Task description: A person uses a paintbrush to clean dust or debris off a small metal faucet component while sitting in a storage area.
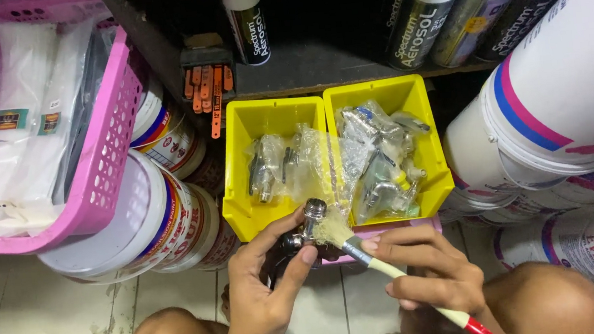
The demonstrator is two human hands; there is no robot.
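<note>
A chrome tap fitting (307,225) sits pinched in the left hand (268,291), just before the yellow bins (283,218); the right hand (428,270), closed around a paintbrush (362,251), lays bristles on it; dusting seems underway; next likely needs turning the fitting.

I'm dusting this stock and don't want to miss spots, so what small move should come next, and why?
Probably turn the metal tap fitting slightly in the left hand. The paintbrush in the right hand has its bristles on one side only, so the far side goes unbrushed.
</note>
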